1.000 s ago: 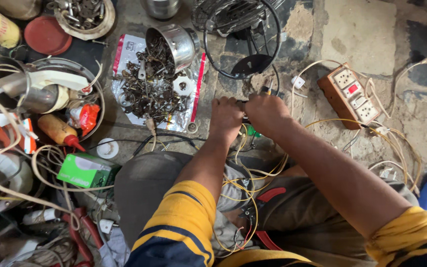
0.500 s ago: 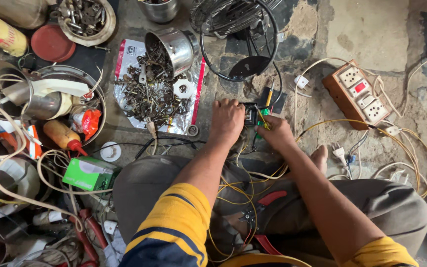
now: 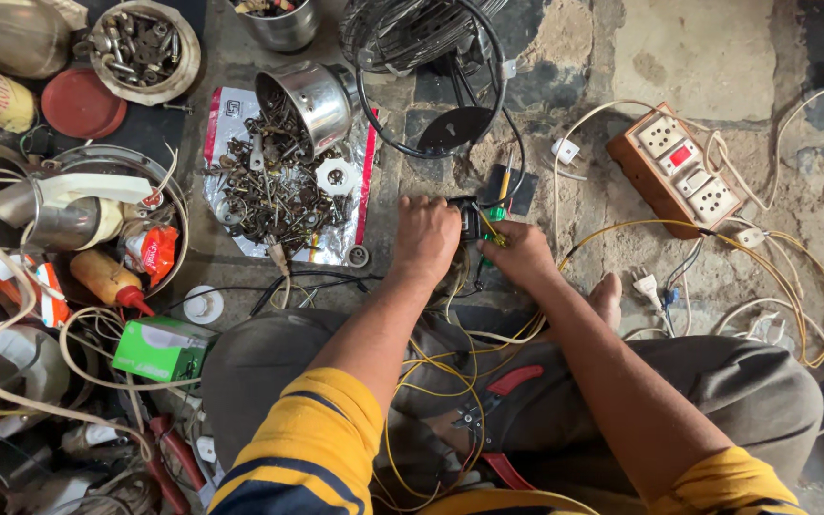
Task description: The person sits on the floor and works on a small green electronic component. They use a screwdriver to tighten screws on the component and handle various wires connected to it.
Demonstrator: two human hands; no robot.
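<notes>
From the head view, we are looking down at our two hands working on the floor (image 3: 622,57), just past our knees. Our left hand (image 3: 426,238) is curling over a small black part (image 3: 470,221), gripping its left side. Our right hand (image 3: 519,253) is pinching a green-handled screwdriver (image 3: 494,217) against the same part, fingers closed around the handle. The black part is lying between the two hands, just near of a fan stand (image 3: 455,129), whose wire guard is rising at the far edge. Yellow wires (image 3: 450,353) are trailing from the part back over our lap, where red-handled pliers (image 3: 503,386) are resting. To the far left, a steel pot (image 3: 312,95) is lying tipped, spilling screws (image 3: 274,191) onto a plastic sheet. Well to the right, a brown socket board (image 3: 684,172) is sitting among loose white plugs. At the near left, a green box (image 3: 159,351) is lying among cables.
</notes>
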